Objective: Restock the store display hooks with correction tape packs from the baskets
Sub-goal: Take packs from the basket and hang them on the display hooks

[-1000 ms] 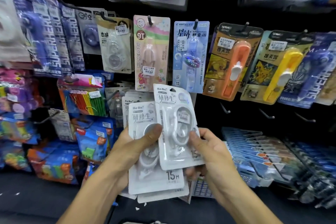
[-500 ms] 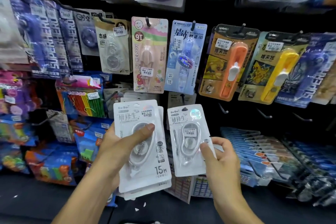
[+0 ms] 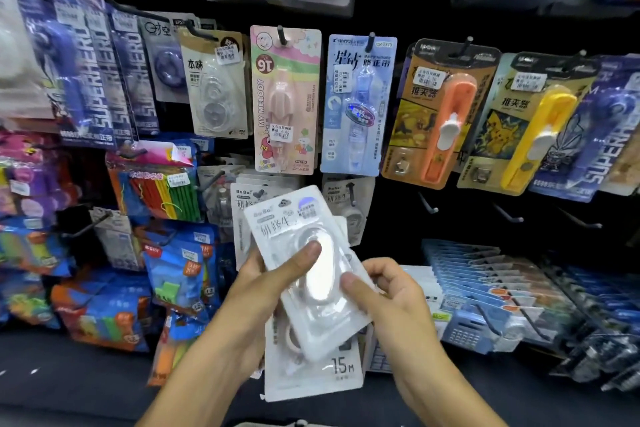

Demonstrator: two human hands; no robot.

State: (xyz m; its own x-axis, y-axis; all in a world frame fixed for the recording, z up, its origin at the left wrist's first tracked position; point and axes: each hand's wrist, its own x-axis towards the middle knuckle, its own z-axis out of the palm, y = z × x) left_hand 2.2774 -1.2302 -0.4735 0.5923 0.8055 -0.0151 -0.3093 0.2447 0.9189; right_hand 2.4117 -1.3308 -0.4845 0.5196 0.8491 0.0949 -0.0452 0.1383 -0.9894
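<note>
Head view: we are gripping a correction tape pack (image 3: 304, 274) with both hands, left hand (image 3: 273, 291) and right hand (image 3: 384, 295), below the display hooks (image 3: 427, 206); light, stiff, slick blister, probably best pinched by card edges.

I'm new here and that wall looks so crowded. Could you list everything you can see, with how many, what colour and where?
white correction tape packs: a small stack, exact count unclear, white, held in both hands.
pink pack: one showing, pink, on a hook at centre.
light blue pack: one showing, blue, right of the pink pack.
orange pack: one showing, orange, further right.
yellow pack: one showing, yellow, beside the orange pack.
empty hooks: three, dark, below the orange and yellow packs.
left hand: one, thumb across the top pack.
right hand: one, fingers pinching the stack's right edge.
</note>
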